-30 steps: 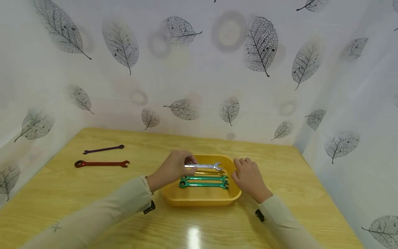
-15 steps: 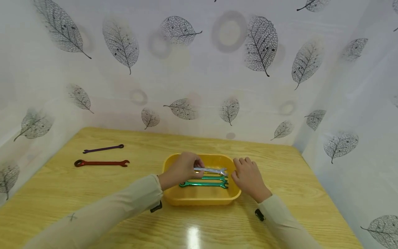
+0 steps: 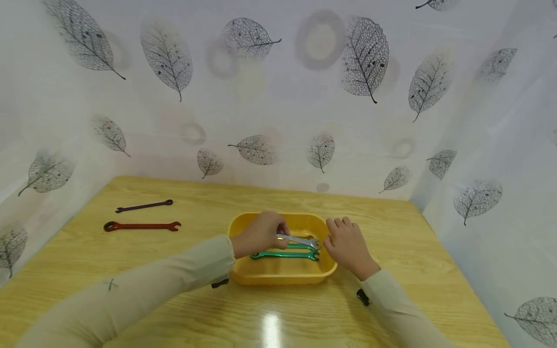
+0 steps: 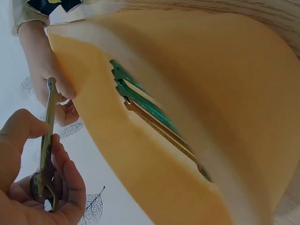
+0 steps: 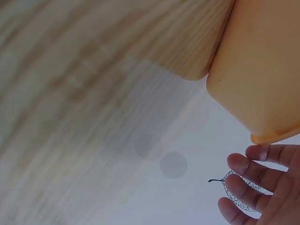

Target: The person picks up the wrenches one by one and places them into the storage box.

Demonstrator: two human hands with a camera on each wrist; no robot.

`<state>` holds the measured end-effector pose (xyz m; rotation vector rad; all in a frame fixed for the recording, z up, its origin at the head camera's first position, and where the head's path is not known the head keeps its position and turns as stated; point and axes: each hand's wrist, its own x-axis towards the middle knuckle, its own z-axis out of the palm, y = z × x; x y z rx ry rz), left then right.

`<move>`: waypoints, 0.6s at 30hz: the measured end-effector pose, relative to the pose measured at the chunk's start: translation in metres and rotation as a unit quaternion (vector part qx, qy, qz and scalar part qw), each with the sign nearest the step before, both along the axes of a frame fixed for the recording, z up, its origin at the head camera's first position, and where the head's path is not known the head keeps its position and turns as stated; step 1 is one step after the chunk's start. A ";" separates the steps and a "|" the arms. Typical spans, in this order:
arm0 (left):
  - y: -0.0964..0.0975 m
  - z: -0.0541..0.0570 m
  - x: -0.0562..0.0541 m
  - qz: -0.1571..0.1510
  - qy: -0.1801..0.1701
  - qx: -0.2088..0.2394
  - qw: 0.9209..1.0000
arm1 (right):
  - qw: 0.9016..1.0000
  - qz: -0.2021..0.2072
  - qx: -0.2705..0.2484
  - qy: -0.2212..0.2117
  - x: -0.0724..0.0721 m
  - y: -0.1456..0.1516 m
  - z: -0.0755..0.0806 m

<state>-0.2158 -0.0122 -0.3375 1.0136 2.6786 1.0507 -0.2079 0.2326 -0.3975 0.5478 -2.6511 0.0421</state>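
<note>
My left hand point(image 3: 260, 235) pinches a silver combination wrench point(image 3: 300, 240) between thumb and fingers, over the yellow plastic tray point(image 3: 283, 279). The wrench's open end points right in the head view; its ring end point(image 4: 43, 187) lies by my curled fingers in the left wrist view. Inside the tray lie green wrenches point(image 3: 285, 254) and a gold wrench point(image 4: 161, 129), partly hidden by my left hand in the head view. My right hand point(image 3: 350, 247) holds the tray's right rim, thumb on the inner side and fingers outside; the index fingertip point(image 5: 257, 152) meets the rim.
A purple wrench point(image 3: 144, 206) and a larger red wrench point(image 3: 142, 226) lie on the wooden table point(image 3: 183, 309), left of the tray. Behind the table hangs a pale leaf-printed curtain point(image 3: 283, 106), which also runs along both sides.
My left hand has moved right and slightly down over the tray with the silver wrench, whose open end now tilts lower. My right hand stays at the rim.
</note>
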 end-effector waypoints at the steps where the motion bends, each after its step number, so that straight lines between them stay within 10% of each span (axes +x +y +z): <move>1: 0.001 0.000 -0.001 -0.003 0.000 -0.006 1.000 | 1.000 -0.002 0.001 -0.002 0.000 0.000 0.000; 18: 0.011 0.006 -0.007 -0.036 -0.038 -0.063 0.997 | 1.000 -0.016 0.004 -0.024 0.001 -0.001 0.004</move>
